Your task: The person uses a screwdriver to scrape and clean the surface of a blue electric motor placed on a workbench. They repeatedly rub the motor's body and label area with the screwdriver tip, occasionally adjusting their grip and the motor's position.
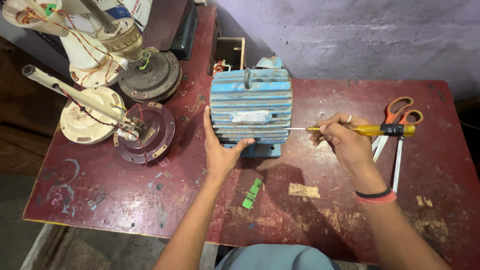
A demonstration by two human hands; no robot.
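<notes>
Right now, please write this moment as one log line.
left hand: open, braces blue motor | right hand: holds yellow screwdriver, tip at motor | scissors: on table

left hand [220, 150] flat and open-palmed, right hand [345, 140] fingers pinched closed

Motor [251, 106] base: hidden partly behind left hand [220, 150].
Fan parts [95, 30]: cut off by top edge.
Screwdriver [360, 130] tip: too thin to tell whether it touches the motor.
Box [229, 52] contents: too small to tell.
</notes>
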